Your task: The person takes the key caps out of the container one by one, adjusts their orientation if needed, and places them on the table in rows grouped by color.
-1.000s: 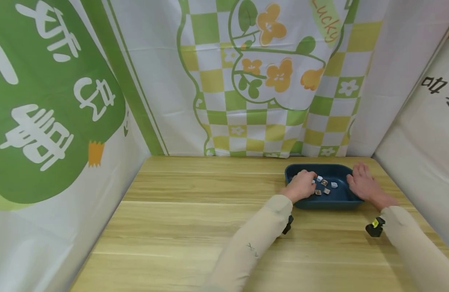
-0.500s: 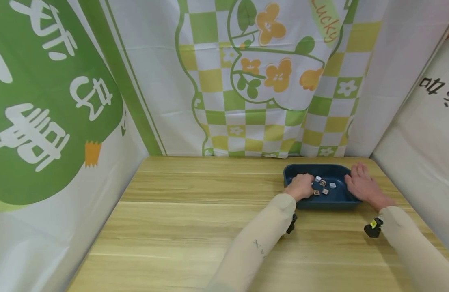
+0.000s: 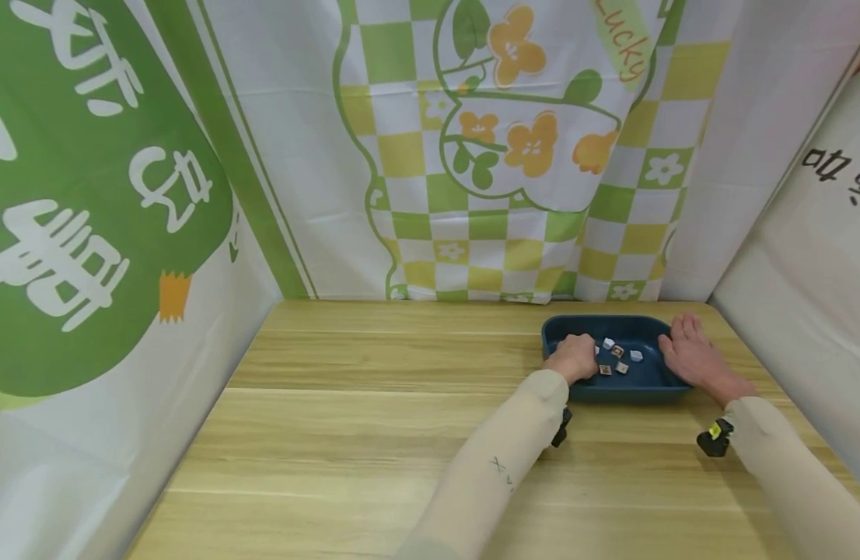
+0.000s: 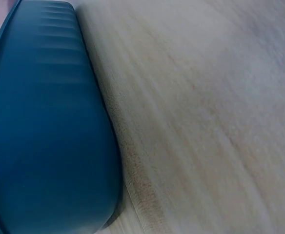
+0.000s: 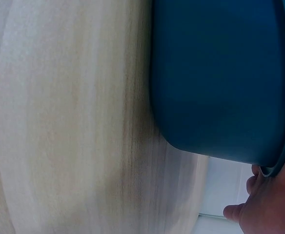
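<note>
A dark blue rectangular tray sits at the far right of the table. Several small blocks lie in it, among them a white block and a brown-and-pale block. My left hand reaches over the tray's left front corner, its fingers curled down inside beside a partly covered white block. Its fingertips are hidden, so I cannot tell whether it holds anything. Across the right rim lies my right hand, fingers stretched out and thumb over the tray's inside. The right wrist view shows fingers past the tray's rim.
The wooden table extends left and toward me. A checked, flowered cloth hangs behind its back edge, with printed cloth on both sides. Dark wrist cameras sit under the sleeves.
My left hand has drawn slightly back from the blocks, toward the tray's left front corner, and its fingers look more curled. The right hand stays on the rim.
</note>
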`<state>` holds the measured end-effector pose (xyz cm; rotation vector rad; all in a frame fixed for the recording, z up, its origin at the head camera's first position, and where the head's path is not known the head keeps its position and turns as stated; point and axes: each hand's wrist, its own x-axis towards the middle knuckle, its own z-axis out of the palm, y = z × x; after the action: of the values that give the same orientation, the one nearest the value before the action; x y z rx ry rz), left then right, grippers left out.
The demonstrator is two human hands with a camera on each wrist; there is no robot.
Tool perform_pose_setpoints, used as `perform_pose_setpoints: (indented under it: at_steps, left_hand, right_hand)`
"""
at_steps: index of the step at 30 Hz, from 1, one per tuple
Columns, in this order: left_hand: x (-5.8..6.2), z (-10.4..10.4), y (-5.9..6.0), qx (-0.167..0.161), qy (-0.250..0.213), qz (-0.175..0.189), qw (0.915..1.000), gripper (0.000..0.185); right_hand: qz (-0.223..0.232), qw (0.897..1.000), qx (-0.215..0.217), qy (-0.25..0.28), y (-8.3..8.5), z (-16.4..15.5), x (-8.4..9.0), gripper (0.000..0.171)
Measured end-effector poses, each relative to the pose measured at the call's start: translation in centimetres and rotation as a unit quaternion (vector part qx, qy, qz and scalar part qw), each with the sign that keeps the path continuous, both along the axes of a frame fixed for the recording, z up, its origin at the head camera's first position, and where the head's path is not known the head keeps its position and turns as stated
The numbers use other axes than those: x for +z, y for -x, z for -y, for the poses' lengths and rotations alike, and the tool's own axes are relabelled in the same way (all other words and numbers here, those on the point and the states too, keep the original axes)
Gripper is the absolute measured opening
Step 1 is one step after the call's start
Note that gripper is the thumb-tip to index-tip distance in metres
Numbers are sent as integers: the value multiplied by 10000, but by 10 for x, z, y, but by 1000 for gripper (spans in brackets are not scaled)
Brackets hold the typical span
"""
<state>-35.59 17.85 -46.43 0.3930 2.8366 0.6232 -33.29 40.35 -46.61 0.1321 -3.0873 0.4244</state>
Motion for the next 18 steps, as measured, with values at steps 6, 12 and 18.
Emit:
perform_pose_setpoints:
  at_steps: [6, 12, 18]
  left_hand:
    - [2, 1, 0, -92, 15, 40, 9999, 13]
    - [2, 4, 0, -482, -330, -135, 9982, 22]
    - [8, 10, -4, -684, -871, -173, 9937, 18]
  right_hand:
    - [56, 10000, 5, 44, 1, 1, -1, 68]
    - [-21, 10000, 96, 8, 3, -2, -3, 66]
    - [-34, 9999, 109, -33, 1, -1, -1, 67]
